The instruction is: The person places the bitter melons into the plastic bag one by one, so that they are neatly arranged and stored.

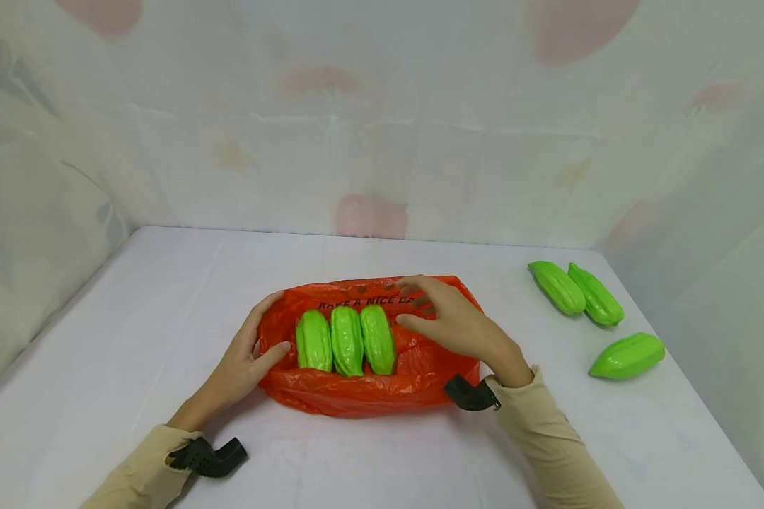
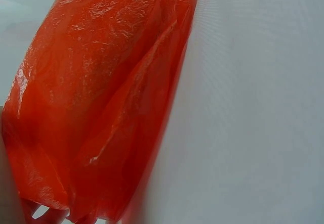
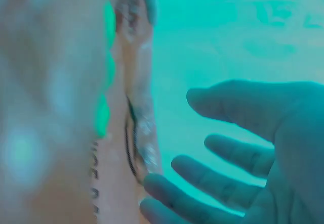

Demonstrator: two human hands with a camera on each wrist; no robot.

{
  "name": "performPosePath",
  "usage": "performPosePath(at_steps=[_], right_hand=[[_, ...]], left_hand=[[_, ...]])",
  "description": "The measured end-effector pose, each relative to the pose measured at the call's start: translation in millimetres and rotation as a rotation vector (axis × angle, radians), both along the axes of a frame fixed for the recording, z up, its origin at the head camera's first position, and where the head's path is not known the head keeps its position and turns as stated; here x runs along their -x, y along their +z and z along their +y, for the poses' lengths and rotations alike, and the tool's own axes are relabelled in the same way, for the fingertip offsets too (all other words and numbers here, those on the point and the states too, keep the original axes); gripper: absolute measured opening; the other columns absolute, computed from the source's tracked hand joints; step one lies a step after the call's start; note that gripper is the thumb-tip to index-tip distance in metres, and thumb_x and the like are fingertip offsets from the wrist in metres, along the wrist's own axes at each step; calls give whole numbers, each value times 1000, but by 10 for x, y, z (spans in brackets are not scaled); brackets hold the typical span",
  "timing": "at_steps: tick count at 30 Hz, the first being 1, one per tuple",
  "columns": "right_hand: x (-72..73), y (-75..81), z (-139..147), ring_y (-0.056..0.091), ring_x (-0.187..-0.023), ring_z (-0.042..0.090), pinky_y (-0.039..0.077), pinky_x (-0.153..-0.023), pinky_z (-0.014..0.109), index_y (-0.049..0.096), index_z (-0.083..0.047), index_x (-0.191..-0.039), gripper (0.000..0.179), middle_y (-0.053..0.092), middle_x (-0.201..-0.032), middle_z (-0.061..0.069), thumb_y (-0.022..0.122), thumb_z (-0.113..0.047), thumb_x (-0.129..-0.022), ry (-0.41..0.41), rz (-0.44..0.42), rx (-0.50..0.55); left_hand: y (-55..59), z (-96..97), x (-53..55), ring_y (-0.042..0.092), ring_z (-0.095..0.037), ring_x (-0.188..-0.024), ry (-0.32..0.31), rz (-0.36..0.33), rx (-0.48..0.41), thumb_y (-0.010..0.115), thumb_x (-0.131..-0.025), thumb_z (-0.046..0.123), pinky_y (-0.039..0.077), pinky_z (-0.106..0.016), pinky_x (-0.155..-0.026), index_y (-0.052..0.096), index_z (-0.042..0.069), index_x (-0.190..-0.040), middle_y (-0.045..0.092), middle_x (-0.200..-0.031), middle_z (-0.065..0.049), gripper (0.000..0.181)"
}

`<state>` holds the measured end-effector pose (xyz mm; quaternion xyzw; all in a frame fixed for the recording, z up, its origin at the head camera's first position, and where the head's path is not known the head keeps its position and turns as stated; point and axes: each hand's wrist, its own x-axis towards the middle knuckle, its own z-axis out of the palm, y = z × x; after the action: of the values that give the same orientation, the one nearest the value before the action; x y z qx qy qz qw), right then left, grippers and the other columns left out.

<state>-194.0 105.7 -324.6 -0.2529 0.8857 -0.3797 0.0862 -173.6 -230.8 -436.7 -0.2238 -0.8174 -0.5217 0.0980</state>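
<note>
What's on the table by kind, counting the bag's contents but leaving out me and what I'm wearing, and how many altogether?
Red plastic bag: 1
Green ridged vegetables inside the bag: 3
Green ridged vegetables outside the bag, to its right: 3
Total: 7

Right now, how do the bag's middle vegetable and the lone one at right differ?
The middle vegetable sits in the red bag; the lone vegetable lies on the table. The middle vegetable runs front-to-back, the lone vegetable more crosswise. Both are green and ridged.
</note>
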Motion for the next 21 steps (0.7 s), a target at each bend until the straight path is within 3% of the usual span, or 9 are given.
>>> performPosePath(at_steps=[9, 21], right_hand=[[33, 127, 164, 60, -121, 32, 49, -101, 50, 48, -12, -142, 50, 57, -137, 12, 65, -22, -96, -33, 61, 1], [-13, 68, 507, 59, -123, 34, 48, -103, 52, 50, -5, -139, 48, 57, -139, 12, 66, -19, -95, -91, 107, 7]], left_hand=[[4, 6, -10, 45, -9, -132, -10, 11, -16, 59, -92, -2, 34, -6, -102, 25, 18, -157, 40, -152, -13, 75], [7, -4, 1, 46, -9, -131, -17, 1, -19, 59, -93, -2, 36, -7, -102, 25, 18, -157, 40, -152, -13, 75]])
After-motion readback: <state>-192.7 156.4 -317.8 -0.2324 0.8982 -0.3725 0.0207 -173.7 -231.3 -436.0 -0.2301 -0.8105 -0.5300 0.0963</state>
